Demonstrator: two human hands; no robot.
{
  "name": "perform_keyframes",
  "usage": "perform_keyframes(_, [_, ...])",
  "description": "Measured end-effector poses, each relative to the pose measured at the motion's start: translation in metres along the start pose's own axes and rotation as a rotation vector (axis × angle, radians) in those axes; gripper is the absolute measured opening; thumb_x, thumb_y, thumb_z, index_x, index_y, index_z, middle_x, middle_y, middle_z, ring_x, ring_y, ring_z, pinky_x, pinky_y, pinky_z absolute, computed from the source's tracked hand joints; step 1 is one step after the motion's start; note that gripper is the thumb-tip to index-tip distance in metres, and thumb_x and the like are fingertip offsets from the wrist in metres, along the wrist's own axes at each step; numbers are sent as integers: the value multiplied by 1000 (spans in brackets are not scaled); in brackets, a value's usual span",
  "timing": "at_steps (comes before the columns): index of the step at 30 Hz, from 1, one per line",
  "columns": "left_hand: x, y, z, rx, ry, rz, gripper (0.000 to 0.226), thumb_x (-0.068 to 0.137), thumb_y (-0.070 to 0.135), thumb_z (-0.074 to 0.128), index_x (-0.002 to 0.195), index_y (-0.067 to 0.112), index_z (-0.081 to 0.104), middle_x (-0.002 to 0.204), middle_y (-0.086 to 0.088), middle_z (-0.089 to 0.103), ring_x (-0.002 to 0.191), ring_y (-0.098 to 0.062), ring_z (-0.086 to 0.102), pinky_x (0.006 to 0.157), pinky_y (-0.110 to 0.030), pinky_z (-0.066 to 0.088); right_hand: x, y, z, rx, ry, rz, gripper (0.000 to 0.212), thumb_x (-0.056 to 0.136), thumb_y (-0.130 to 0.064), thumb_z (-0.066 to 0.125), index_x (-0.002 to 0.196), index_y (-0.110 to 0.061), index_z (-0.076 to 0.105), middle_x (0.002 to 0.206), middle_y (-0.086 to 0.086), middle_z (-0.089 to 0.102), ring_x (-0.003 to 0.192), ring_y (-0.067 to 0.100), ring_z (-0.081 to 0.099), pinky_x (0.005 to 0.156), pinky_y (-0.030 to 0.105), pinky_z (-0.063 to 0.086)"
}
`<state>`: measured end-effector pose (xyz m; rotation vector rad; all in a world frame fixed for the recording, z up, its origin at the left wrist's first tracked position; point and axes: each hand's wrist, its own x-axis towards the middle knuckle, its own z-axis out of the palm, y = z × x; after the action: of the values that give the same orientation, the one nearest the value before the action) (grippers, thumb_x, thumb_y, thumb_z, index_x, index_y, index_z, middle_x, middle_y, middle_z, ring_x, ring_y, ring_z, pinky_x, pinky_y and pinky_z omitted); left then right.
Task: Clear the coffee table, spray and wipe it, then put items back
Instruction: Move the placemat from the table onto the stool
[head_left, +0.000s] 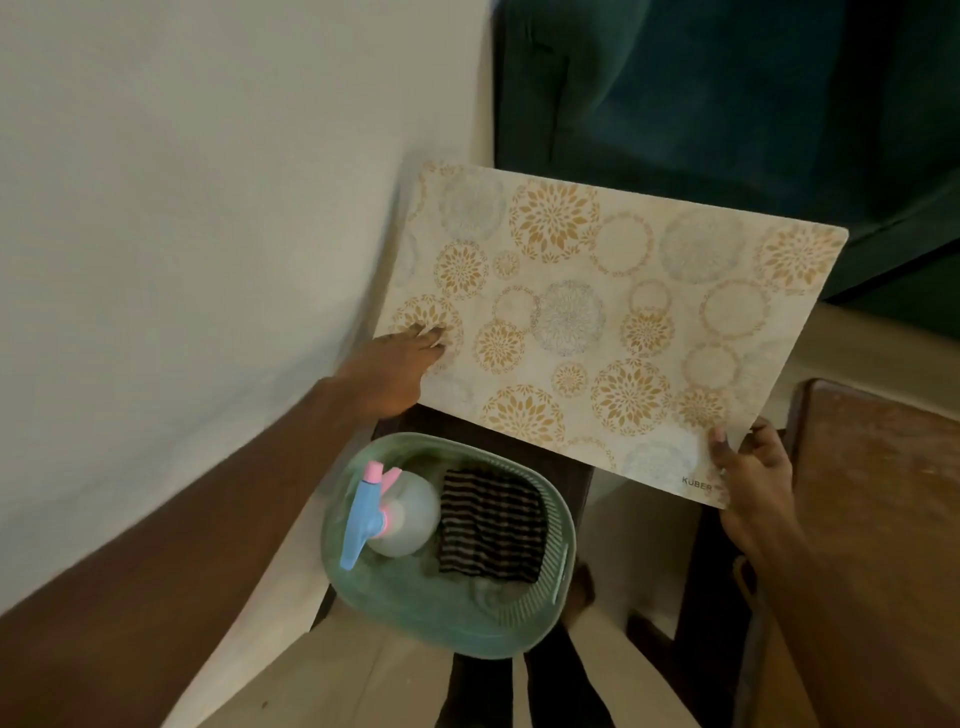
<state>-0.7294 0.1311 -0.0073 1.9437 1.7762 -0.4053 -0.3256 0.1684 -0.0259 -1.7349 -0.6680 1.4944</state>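
Placemat (597, 322), floral-printed, is held tilted above the green basket (530, 618). Left hand (400, 369) is clamped on its left edge, right hand (753, 478) on its near right corner. Spray bottle (395, 514) and striped cloth (491, 525) are in the basket.

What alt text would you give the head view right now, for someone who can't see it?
A person's left hand and right hand hold a floral-patterned placemat by opposite edges above a dark stool. Below it sits a green basket holding a spray bottle and a striped cloth, near a white wall.
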Motion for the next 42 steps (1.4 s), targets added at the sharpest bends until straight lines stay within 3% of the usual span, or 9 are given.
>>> perform_keyframes(5, [15, -37, 23, -17, -73, 60, 54, 102, 6, 33, 154, 12, 20, 163, 0, 6, 150, -18, 6, 119, -31, 10, 16, 39, 11, -18, -37, 25, 16, 89, -11, 65, 98, -23, 60, 110, -1, 69, 98, 17, 70, 70, 32, 62])
perform_keyframes(10, [14, -56, 42, -86, -88, 75, 52, 104, 13, 33, 154, 14, 17, 163, 2, 5, 150, -16, 8, 119, -31, 13, 21, 54, 18, -1, -98, 67, 28, 75, -21, 68, 102, -23, 60, 113, 0, 67, 100, 18, 69, 68, 34, 62])
perform_keyframes(16, [-1, -58, 63, -112, -24, 87, 56, 103, 14, 36, 154, 13, 13, 163, 0, 1, 150, -20, 8, 120, -37, 20, 20, 64, 15, -44, -121, 89, 71, 40, -49, 90, 101, -26, 63, 121, 6, 68, 99, 19, 72, 75, 41, 61])
perform_keyframes(21, [-13, -54, 82, -139, -25, 55, 62, 103, 13, 36, 155, 14, 1, 156, 7, -17, 146, -10, -10, 115, -38, 33, 13, 68, 12, -61, -115, 101, 93, 22, -62, 95, 99, -24, 61, 114, 2, 70, 93, 15, 73, 70, 37, 62])
perform_keyframes(29, [-26, -51, 98, -240, 16, 54, 68, 100, 8, 43, 154, 12, 1, 152, 8, -18, 143, -8, -12, 114, -35, 32, 6, 69, 12, -56, -122, 128, 95, 25, -59, 96, 106, -23, 61, 109, -2, 72, 92, 15, 73, 63, 32, 61])
perform_keyframes(33, [-28, -54, 106, -216, 37, 70, 65, 102, 9, 41, 153, 10, 0, 153, 6, -17, 143, -9, -12, 118, -34, 25, 4, 65, 17, -75, -118, 147, 63, 62, -36, 80, 116, -15, 57, 118, 4, 68, 87, 13, 73, 60, 28, 60])
perform_keyframes(36, [-30, -54, 110, -200, 77, 79, 66, 100, 7, 45, 153, 10, 6, 160, -1, -6, 145, -13, -6, 118, -33, 23, 8, 68, 19, -185, -67, 154, 43, 91, -21, 66, 130, -9, 51, 124, 10, 66, 93, 17, 69, 70, 35, 58])
perform_keyframes(40, [-32, -50, 105, -167, 177, 75, 66, 96, 6, 54, 153, 8, 21, 162, -7, 15, 148, -22, 17, 117, -33, 21, 8, 69, 25, -369, 59, 117, 69, 89, -39, 69, 144, -11, 39, 133, 8, 59, 100, 20, 65, 80, 39, 55])
perform_keyframes(42, [-33, -48, 104, -127, 238, 92, 63, 92, 4, 58, 149, 5, 31, 158, -12, 27, 145, -26, 28, 115, -32, 22, 5, 66, 29, -600, 152, 17, 86, 81, -57, 71, 147, -16, 35, 143, 8, 49, 121, 28, 56, 96, 51, 49])
